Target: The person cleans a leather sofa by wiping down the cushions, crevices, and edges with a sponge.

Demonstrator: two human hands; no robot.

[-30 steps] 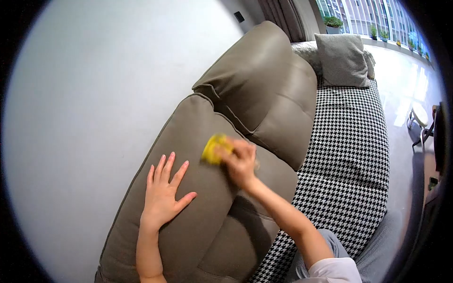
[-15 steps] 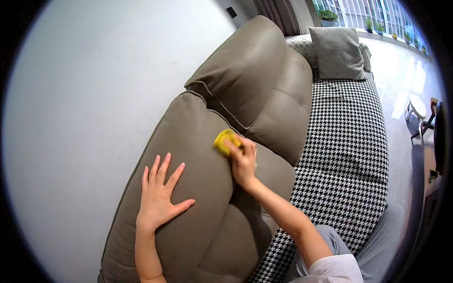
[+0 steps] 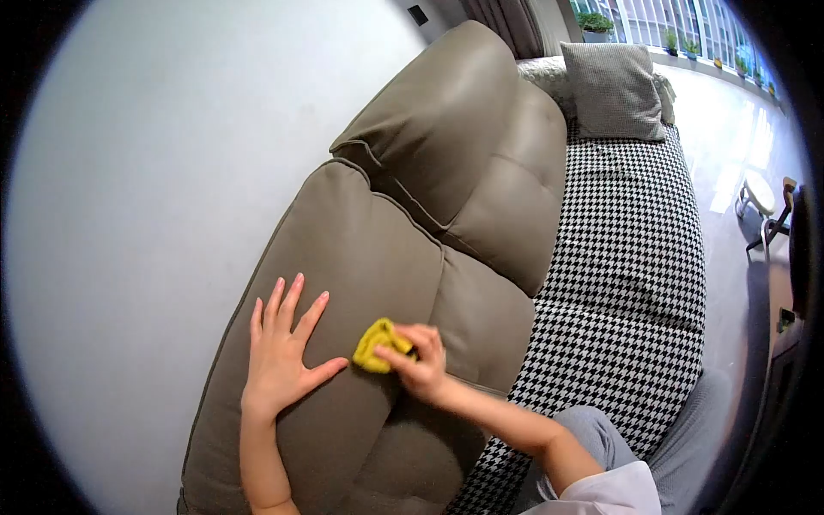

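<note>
1. Person's clothing: the white sleeve (image 3: pixel 611 493) and the ribbed grey trousers (image 3: pixel 697 429) occupy the near right, the trousers against the seat cover.
2. Left hand (image 3: pixel 283 365): palm down and flat, fingers extended and spread, thumb angled out to the right. It holds nothing and rests on the near cushion.
3. Right hand (image 3: pixel 421 367): partly closed, fingers curled and thumb laid across the gripped material. It has hold of the yellow cloth.
4. Yellow cloth (image 3: pixel 371 350): soft, bunched fabric, positioned against the face of the near cushion, just beside the tip of the left thumb. The fingers cover its right portion.
5. Near cushion (image 3: pixel 343 249): brown, padded, leather-like sofa backrest section with stitched seams. Both forearms extend over it.
6. Seat cover (image 3: pixel 631 232): black-and-white houndstooth fabric, along the right side of the backrest.
7. Far cushion (image 3: pixel 438 112): matching brown backrest section, adjoining the near cushion at a piped seam.
8. Wall (image 3: pixel 163 206): plain, pale surface, left of the backrest.
9. Stool (image 3: pixel 759 194): round white seat, standing on the glossy pale floor (image 3: pixel 699 120), right of the sofa.
10. Pillow (image 3: pixel 611 93): square, grey, textured fabric, propped at the far end of the seat.
11. Potted plant (image 3: pixel 594 23): green and leafy, beside the barred window (image 3: pixel 661 21).
</note>
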